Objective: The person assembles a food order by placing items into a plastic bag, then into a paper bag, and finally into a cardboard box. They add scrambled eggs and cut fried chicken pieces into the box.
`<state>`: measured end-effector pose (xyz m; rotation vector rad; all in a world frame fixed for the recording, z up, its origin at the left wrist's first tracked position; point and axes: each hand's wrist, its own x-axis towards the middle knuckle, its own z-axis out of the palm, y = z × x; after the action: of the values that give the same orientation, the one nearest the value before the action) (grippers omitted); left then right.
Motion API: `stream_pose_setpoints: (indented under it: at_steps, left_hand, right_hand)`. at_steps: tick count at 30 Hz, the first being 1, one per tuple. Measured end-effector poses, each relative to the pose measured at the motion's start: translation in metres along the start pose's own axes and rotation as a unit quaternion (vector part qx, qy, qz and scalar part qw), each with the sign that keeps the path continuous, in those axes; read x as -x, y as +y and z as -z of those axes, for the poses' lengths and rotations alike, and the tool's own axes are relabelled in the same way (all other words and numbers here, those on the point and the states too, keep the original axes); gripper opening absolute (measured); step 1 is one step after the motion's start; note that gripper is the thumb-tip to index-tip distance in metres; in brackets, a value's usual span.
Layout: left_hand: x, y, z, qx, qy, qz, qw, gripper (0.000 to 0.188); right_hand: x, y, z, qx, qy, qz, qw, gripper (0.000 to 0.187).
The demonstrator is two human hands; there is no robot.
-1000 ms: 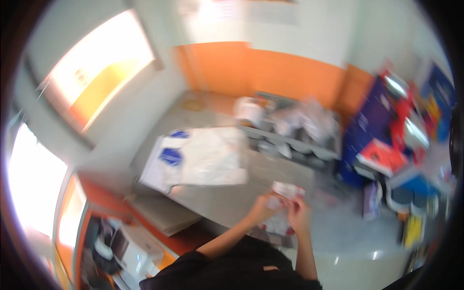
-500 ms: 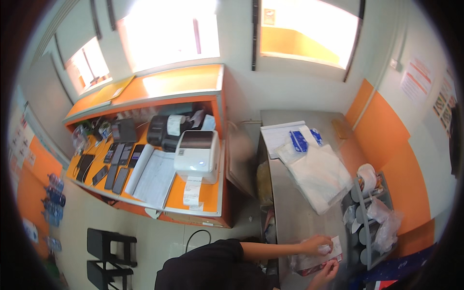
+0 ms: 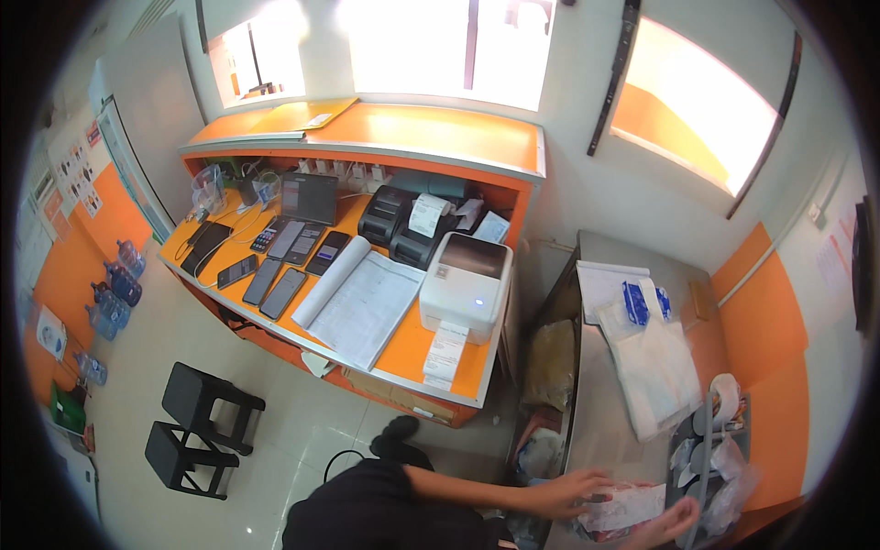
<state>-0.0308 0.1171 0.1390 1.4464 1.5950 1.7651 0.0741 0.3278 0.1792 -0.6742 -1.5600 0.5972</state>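
Note:
A red-and-white package in clear plastic (image 3: 628, 507) lies on the near end of the steel table, with a white paper slip on top. My left hand (image 3: 573, 492) rests at its left edge, fingers stretched out and a little apart. To the right of the package, my right hand (image 3: 674, 522) is raised slightly with its fingers curled together. Whether anything small is pinched in it does not show. Both hands are bare.
Beyond the package, white plastic bags (image 3: 655, 376) lie on the steel table (image 3: 600, 412). A grey rack (image 3: 706, 449) stands along its right side. Leftward, an orange counter holds a white label printer (image 3: 466, 284), an open notebook (image 3: 367, 302) and several phones. Black stools (image 3: 206, 394) stand on the floor.
The view has swung left, so the counter sits farther right. My left hand has gone from closed above the package to spread at its edge. My right hand has come off the package's edge.

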Motion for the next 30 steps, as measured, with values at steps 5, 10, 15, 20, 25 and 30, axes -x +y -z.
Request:
stream_pose_setpoints:
  at_steps: [5, 10, 15, 20, 25, 30]
  left_hand:
    - [0.109, 0.075, 0.177, 0.015, 0.088, 0.109, 0.990, 0.029]
    - [0.208, 0.084, 0.353, -0.181, 0.309, 0.175, 0.917, 0.026]
    - [0.249, 0.073, 0.484, -0.303, 0.247, 0.224, 0.893, 0.024]
    - [0.277, 0.037, 0.562, -0.350, 0.190, 0.209, 0.893, 0.026]
    - [0.237, -0.043, 0.614, -0.435, 0.288, 0.160, 0.838, 0.038]
    - [0.191, -0.093, 0.649, -0.593, 0.128, 0.097, 0.789, 0.046]
  right_hand:
    - [0.068, -0.174, -0.161, -0.224, -0.459, -0.173, 0.842, 0.016]
    - [0.174, -0.313, -0.385, -0.216, -0.702, 0.075, 0.674, 0.026]
    - [0.271, -0.324, -0.621, 0.005, -0.655, 0.268, 0.706, 0.083]
    - [0.298, -0.329, -0.697, 0.088, -0.654, 0.286, 0.695, 0.084]
    - [0.300, -0.376, -0.628, 0.059, -0.802, 0.228, 0.550, 0.046]
    - [0.300, -0.410, -0.541, 0.109, -0.768, 0.267, 0.572, 0.034]
